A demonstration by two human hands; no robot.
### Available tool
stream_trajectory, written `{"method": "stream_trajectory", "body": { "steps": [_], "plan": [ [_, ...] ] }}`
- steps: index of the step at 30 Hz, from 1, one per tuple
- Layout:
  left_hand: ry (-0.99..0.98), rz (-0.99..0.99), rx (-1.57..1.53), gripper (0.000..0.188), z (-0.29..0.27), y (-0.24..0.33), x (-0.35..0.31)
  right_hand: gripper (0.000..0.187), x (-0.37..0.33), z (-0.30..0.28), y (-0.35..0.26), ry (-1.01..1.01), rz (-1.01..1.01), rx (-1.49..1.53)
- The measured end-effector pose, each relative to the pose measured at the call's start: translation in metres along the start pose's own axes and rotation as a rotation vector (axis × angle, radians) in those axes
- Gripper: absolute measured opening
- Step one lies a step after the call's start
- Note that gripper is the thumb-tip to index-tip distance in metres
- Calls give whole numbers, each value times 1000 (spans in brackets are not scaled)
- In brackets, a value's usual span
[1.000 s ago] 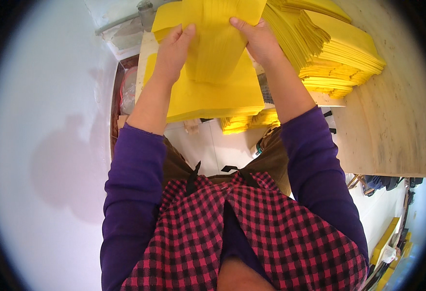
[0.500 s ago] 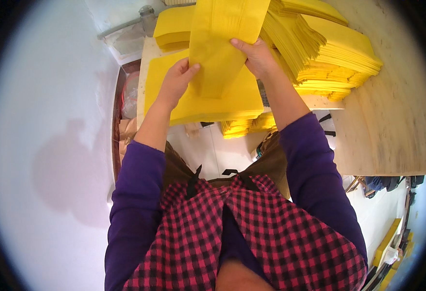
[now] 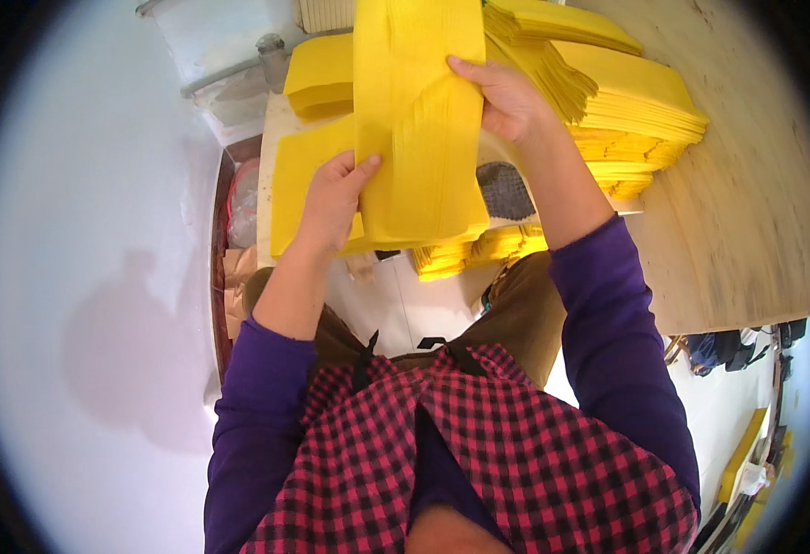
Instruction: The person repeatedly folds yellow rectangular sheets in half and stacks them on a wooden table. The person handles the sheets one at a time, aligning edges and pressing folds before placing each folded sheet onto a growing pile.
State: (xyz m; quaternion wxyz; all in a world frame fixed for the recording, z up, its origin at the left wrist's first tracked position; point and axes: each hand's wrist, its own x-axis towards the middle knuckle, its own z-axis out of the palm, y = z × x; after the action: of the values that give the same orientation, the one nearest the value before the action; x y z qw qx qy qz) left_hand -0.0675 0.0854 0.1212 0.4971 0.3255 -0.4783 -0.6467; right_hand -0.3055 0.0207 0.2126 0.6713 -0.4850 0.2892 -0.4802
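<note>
Between my two hands is a long bundle of thin yellow sheets (image 3: 414,120), paper or cloth, with fine layered edges down its middle. My left hand (image 3: 333,198) pinches its left edge low down, thumb on top. Higher up on the opposite side, my right hand (image 3: 514,100) grips the right edge, its thumb lying over the face and the other fingers underneath. The bundle's far end runs out of the picture. Beneath it lies a broad yellow stack (image 3: 305,175), partly covered by the bundle and my left hand.
Tall piles of yellow sheets (image 3: 636,102) stand at the right beside a wooden panel (image 3: 728,194). A smaller yellow stack (image 3: 320,74) sits back left. A dark grey cloth (image 3: 504,191) lies near the table's front edge. More yellow bundles (image 3: 442,261) are lower down, near my legs.
The bundle has come nearer to me, and its layered edges show more plainly. My left hand has moved down and my right hand slightly right. The dark grey cloth is now more exposed.
</note>
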Motion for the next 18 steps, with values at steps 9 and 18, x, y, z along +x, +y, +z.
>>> {"method": "stream_trajectory", "body": {
  "steps": [9, 18],
  "plan": [
    [176, -445, -398, 26, 44, -99, -46, 39, -45, -66, 136, 343, 533, 103],
    [129, -487, -351, 31, 64, -102, -58, 40, -96, -76, 146, 253, 534, 211]
  ]
}}
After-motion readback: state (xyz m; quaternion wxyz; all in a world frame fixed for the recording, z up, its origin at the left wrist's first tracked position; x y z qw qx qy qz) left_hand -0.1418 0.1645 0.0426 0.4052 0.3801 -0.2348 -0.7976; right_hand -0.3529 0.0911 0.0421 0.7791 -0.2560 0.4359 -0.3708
